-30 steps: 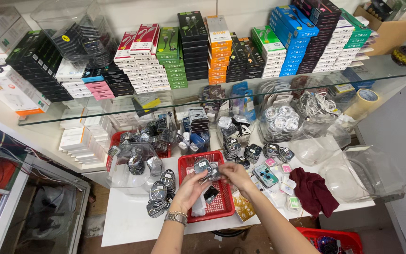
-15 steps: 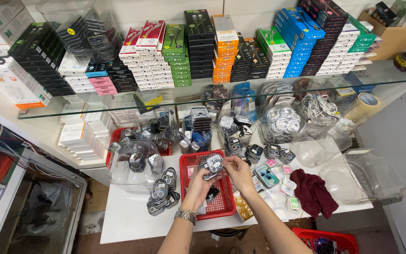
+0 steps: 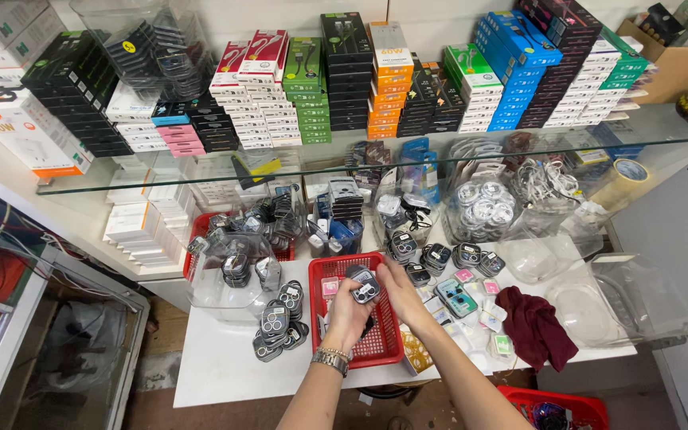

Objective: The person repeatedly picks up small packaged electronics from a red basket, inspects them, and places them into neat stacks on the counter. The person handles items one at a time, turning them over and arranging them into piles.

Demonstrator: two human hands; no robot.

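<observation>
Packets point(image 3: 363, 284), several, in two hands point(image 3: 349, 312)

Red mesh basket point(image 3: 388, 342) on white tabletop point(image 3: 224, 362). Small packs point(image 3: 362, 285) in fingers: black w/ silver. Dark maroon cloth point(image 3: 537, 326). Teal packet point(image 3: 457, 298). Shelf boxes: blue stack point(image 3: 511, 68), orange stack point(image 3: 390, 80), green stack point(image 3: 306, 91), pink stack point(image 3: 178, 135). Silver wristwatch point(image 3: 330, 360).
</observation>
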